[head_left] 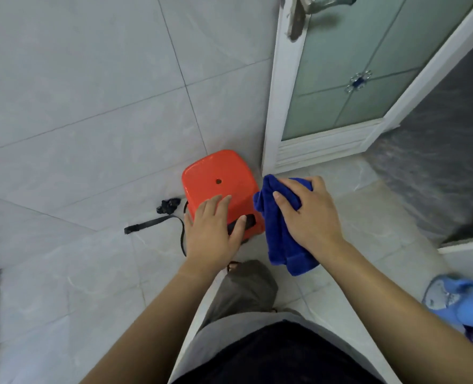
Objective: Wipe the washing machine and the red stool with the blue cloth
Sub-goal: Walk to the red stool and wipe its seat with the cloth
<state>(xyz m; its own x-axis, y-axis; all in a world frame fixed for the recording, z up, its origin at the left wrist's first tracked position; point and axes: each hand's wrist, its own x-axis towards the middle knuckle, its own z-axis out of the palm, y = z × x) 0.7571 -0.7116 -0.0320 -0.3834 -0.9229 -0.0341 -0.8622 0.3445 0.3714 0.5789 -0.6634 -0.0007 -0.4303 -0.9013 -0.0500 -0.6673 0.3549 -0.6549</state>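
Black strap [157, 221] left of red stool [218, 184]; door frame [274, 106] right.

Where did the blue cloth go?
In the head view, the blue cloth hangs bunched in the right hand, just right of the red stool.

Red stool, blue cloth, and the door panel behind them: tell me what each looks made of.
Red stool: most likely moulded plastic, glossy, with soft light reflections on the seat and a round hole in its middle.
Blue cloth: plush fabric, probably microfibre or terry, with a fuzzy nap, limp folds and a stitched hem; the right hand grips it.
Door panel: apparently frosted glass, pale green and translucent, set in a white frame.
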